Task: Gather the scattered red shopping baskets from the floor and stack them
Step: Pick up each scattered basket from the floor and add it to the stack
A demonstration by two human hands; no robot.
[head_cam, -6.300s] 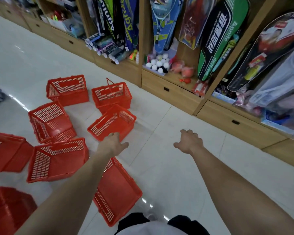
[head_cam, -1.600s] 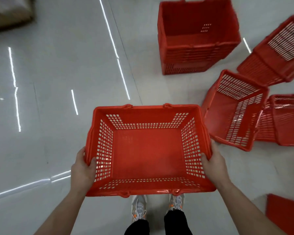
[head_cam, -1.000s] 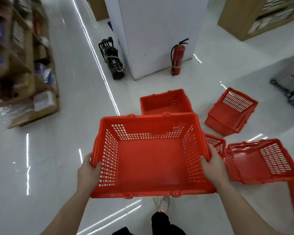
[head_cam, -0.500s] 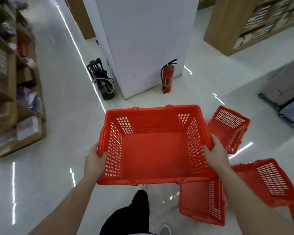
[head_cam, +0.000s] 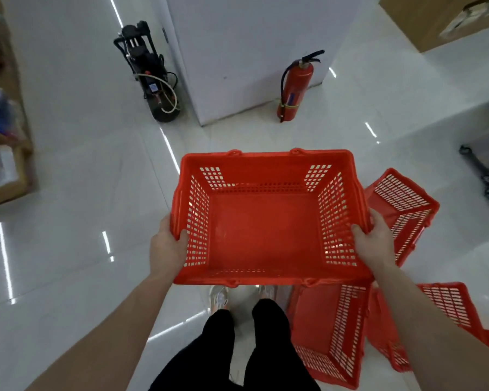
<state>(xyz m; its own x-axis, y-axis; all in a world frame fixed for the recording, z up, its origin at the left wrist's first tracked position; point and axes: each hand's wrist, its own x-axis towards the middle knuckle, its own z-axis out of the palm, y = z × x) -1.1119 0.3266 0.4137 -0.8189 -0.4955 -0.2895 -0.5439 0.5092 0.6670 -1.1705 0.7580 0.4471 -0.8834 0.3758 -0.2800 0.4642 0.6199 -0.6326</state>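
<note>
Glossy white floor point(head_cam: 82, 179) carries tipped red baskets point(head_cam: 401, 198), fire extinguisher point(head_cam: 294, 88), black machine point(head_cam: 150, 74)

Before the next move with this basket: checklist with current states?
1. Left hand grips the held basket at its left rim: ok.
2. Right hand grips its right rim: ok.
3. Basket upright and empty: ok.
4. Target stack in view: not ok, none visible.
5. Footing: not ok, a tipped basket lies on the floor right beside the right leg.

Glossy white floor point(head_cam: 76, 165), white pillar point(head_cam: 254, 46)
</note>
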